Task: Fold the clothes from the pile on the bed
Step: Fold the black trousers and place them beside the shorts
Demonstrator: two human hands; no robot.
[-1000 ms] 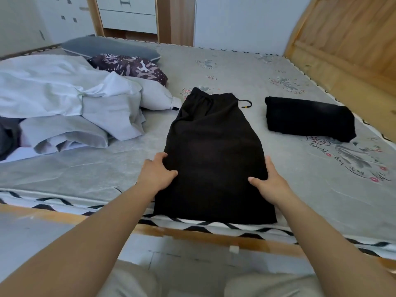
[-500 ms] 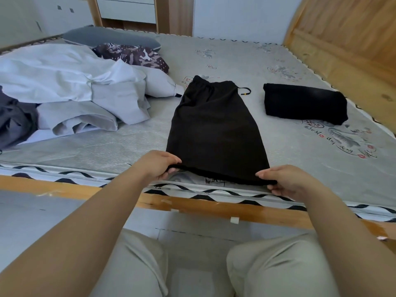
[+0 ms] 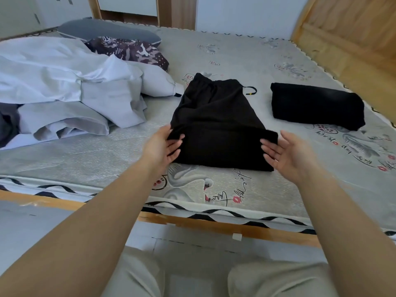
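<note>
Left hand pinches corner of soft black cloth shorts; right hand spread beside fold. Person lays flap flat, edges even, pats smooth.

Shorts mid-bed, near front edge, bottom folded up over top. Folded garment to their right, apart. Clothes pile left; pillows behind pile. Headboard far right. Hands at shorts' near corners: left hand, right hand.
</note>
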